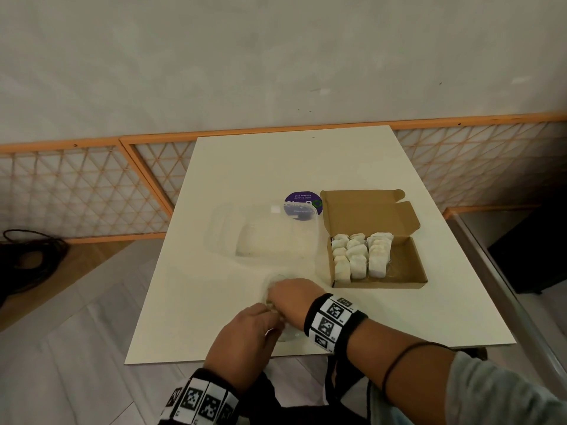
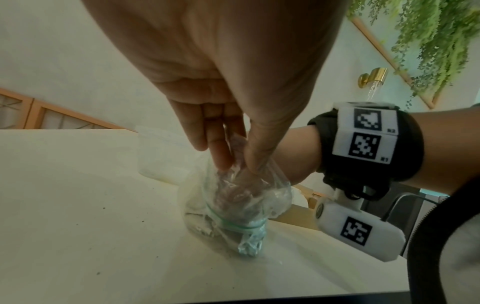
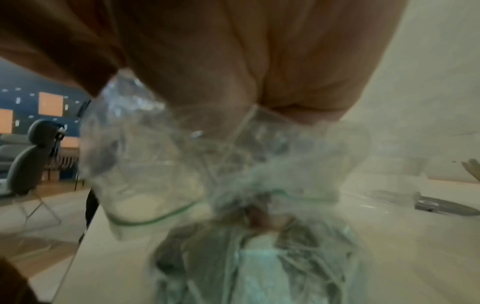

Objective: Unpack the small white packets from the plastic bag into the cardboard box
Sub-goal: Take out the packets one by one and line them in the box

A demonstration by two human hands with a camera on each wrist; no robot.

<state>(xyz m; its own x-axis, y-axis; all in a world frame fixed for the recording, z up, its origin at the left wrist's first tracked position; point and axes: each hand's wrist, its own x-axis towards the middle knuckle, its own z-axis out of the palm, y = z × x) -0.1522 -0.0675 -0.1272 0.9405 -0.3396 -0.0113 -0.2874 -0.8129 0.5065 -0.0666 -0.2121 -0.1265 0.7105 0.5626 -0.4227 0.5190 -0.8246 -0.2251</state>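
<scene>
A clear plastic bag (image 1: 288,333) with a green zip line stands near the front edge of the white table (image 1: 276,167). My left hand (image 1: 245,335) pinches the bag's rim (image 2: 237,164) between thumb and fingers. My right hand (image 1: 291,297) reaches down inside the bag (image 2: 249,216). Its fingers (image 3: 259,218) show only blurred through crumpled plastic, above a pale packet (image 3: 259,265). What they hold is hidden. The open cardboard box (image 1: 411,271) sits to the right, with several small white packets (image 1: 359,256) in rows in its left part.
A clear plastic container (image 1: 267,234) stands in the middle of the table, left of the box. Behind it lies a round purple label (image 1: 303,204). An orange lattice fence (image 1: 76,185) runs behind the table. A dark cable (image 1: 27,259) lies on the floor at the left.
</scene>
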